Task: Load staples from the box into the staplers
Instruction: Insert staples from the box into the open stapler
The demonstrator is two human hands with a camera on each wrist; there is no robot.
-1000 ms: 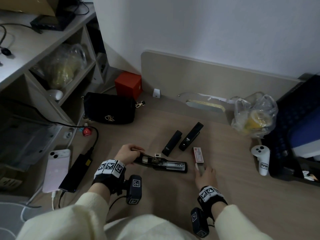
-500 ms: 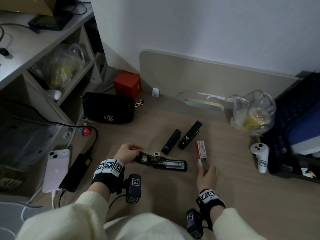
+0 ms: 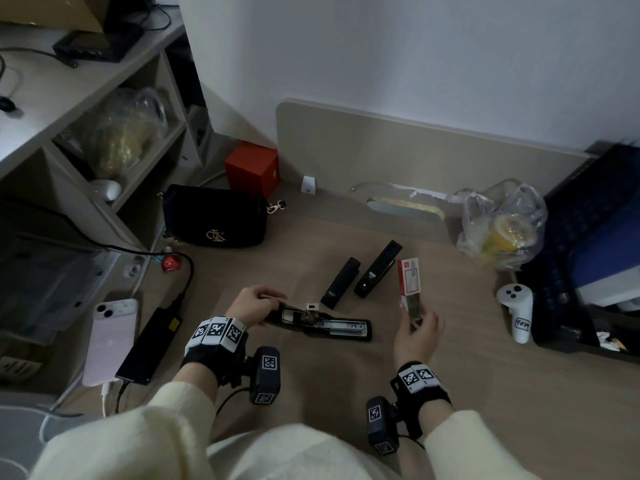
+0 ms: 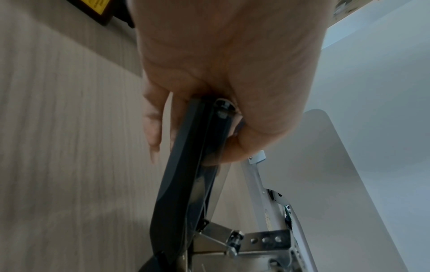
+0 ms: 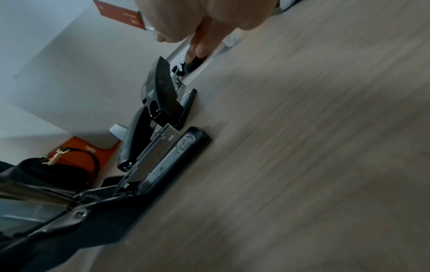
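Staples themselves are hard to make out: the small red-and-white cardboard staple box (image 3: 409, 276) is lifted off the pale wood-grain counter (image 3: 485, 375), its inner tray slid partway out toward the right hand (image 3: 417, 332), whose thumb and fingers pinch that tray, and whatever lies inside is only a dull grey blur. In the right wrist view just a red corner of the box shows, with most of the hand cut off at the top edge. The opened black stapler with a bare metal magazine (image 3: 322, 322) lies flat on the counter between the two hands; the left hand (image 3: 254, 304) curls around its raised top arm, and the left wrist view shows the thumb and fingers clamped on that black arm, the tips partly hidden behind it. Whether the magazine channel holds any staples cannot be told. Two closed black staplers (image 3: 360, 278) lie side by side just beyond it, near the box. Light is dim and the wrist pictures are smeared. Elsewhere on the counter sit a black handbag with a gold emblem (image 3: 214, 221), a red cube-shaped box (image 3: 251, 168), a crumpled clear plastic bag (image 3: 502, 226), a white handheld controller (image 3: 517, 313), and a pink phone (image 3: 110, 337) beside a black power bank (image 3: 149, 344). A beige back panel (image 3: 415, 147) rises against the white wall, with open shelving at the left.
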